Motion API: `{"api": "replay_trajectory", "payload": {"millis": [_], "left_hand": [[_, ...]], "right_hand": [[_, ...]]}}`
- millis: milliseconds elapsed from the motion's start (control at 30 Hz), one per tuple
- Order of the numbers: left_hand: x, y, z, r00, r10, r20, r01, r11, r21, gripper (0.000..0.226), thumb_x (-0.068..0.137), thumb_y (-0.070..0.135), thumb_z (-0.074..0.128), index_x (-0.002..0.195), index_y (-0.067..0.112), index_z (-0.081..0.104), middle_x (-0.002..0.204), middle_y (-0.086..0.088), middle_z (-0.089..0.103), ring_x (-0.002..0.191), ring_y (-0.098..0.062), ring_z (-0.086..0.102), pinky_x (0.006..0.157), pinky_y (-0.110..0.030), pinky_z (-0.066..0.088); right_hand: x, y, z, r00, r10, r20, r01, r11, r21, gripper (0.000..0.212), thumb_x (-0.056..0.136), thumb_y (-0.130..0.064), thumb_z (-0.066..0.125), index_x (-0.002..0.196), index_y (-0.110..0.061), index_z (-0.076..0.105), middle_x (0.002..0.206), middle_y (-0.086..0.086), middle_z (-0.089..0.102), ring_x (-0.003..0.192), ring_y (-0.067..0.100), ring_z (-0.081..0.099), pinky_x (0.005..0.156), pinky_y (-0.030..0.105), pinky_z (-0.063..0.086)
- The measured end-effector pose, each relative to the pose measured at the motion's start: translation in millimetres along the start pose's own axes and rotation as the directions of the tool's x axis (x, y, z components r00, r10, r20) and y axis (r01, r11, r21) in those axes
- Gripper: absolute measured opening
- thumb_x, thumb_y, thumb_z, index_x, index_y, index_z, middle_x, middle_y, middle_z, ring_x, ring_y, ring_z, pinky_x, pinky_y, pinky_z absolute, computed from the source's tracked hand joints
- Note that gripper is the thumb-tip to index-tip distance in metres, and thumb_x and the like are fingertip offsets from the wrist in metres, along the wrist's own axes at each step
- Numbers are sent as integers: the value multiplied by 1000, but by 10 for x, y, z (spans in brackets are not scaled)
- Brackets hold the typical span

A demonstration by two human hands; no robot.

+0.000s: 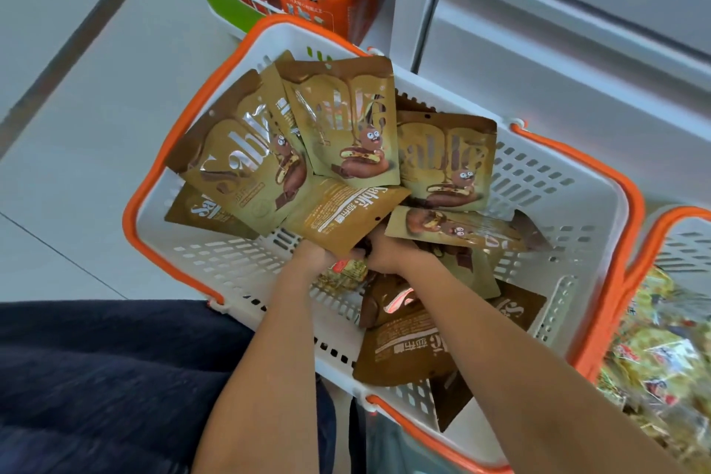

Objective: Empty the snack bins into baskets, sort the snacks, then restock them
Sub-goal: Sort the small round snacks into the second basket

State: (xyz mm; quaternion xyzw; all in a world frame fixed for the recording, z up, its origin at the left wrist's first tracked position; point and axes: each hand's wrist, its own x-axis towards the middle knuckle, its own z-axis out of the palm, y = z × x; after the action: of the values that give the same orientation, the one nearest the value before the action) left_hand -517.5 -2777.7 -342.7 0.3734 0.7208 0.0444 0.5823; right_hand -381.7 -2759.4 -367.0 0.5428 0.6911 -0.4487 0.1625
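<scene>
1. Gold-brown cookie pouches (348,127) are fanned above the white basket (538,181). Your left hand (319,254) and right hand (388,248) both clutch the fan at its bottom corners, hands touching.
2. Looks like the sort step: you're gathering one kind into a bundle.
3. Square the fan into a stack before lifting. The outer pouches look loosely held and could slide out.
4. More brown pouches (408,350) lie under your right forearm, so collect those too.
5. Leave the small green-red packet (346,271) below your hands out. It likely belongs with the mixed snacks in the right basket (661,227).
</scene>
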Motion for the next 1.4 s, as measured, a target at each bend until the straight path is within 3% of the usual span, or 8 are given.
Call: {"api": "replay_trajectory", "payload": {"millis": [100, 233, 367, 567, 667, 767, 1000, 1400], "left_hand": [[-30, 8, -4, 1000, 10, -12, -11, 991, -134, 69, 71, 23, 83, 132, 16, 50, 124, 5, 52, 116, -13, 46, 97, -29, 40], [-54, 62, -24, 988, 51, -149, -84, 972, -221, 55, 67, 16, 85, 116, 7, 61, 108, 0, 63, 102, -14, 57, 78, -23, 41], [-57, 128, -14, 970, 86, -230, -141, 961, -238, 44, 67, 11, 84, 104, 12, 60, 96, 2, 62, 97, -17, 58, 82, -27, 44], [52, 82, 91, 992, 71, -106, -89, 981, -173, 83, 66, 27, 85, 137, 13, 43, 128, 1, 54, 115, -17, 51, 94, -26, 40], [114, 88, 87, 997, -55, -59, 49, 994, -97, 101, 56, 48, 87, 139, 14, 39, 134, 2, 49, 118, -21, 50, 91, -31, 45], [180, 137, 49, 995, -94, -9, 94, 996, -1, 97, 61, 47, 84, 141, 18, 36, 139, -2, 46, 122, -25, 48, 82, -33, 45], [167, 323, 7, 958, -232, 168, 184, 949, 258, 128, 40, 75, 77, 145, 22, 29, 151, -6, 34, 132, -29, 39, 107, -45, 37], [-135, 386, 102, 970, -129, 207, 92, 980, 179, 98, 68, 42, 79, 147, 15, 27, 154, -3, 28, 141, -23, 27, 111, -37, 26]], "right_hand": [[23, 5, -151, 997, 68, -33, -68, 998, 4, 29, 87, -23, 59, 113, -11, 55, 126, 19, 55, 115, 35, 53, 86, 37, 47], [32, 24, -290, 992, 98, 84, -85, 985, -147, 72, 86, -21, 64, 144, -7, 25, 133, 17, 50, 121, 34, 50, 95, 40, 47], [98, 85, -288, 993, 115, 26, -107, 972, -210, 79, 89, -13, 61, 150, -14, 11, 136, 15, 50, 124, 34, 49, 96, 44, 46], [222, 196, -227, 997, 79, -17, -80, 952, -296, 80, 89, -11, 58, 151, -20, 8, 145, 14, 40, 132, 34, 41, 102, 44, 40], [258, 206, -191, 997, 37, -69, -62, 909, -413, 70, 91, -16, 57, 149, -17, 18, 151, 11, 29, 138, 32, 30, 109, 45, 30], [265, 202, -211, 993, 9, -115, -61, 883, -466, 40, 92, -11, 54, 131, -10, 47, 138, 11, 46, 126, 29, 46, 100, 39, 41], [127, 301, -350, 988, -84, -129, 43, 956, -291, 29, 90, 6, 45, 115, -2, 59, 120, 17, 59, 112, 32, 58, 93, 42, 47], [-76, 461, -318, 979, -39, -199, 2, 983, -181, 31, 89, 7, 44, 111, -5, 62, 110, 17, 65, 102, 34, 62, 83, 40, 49]]}}
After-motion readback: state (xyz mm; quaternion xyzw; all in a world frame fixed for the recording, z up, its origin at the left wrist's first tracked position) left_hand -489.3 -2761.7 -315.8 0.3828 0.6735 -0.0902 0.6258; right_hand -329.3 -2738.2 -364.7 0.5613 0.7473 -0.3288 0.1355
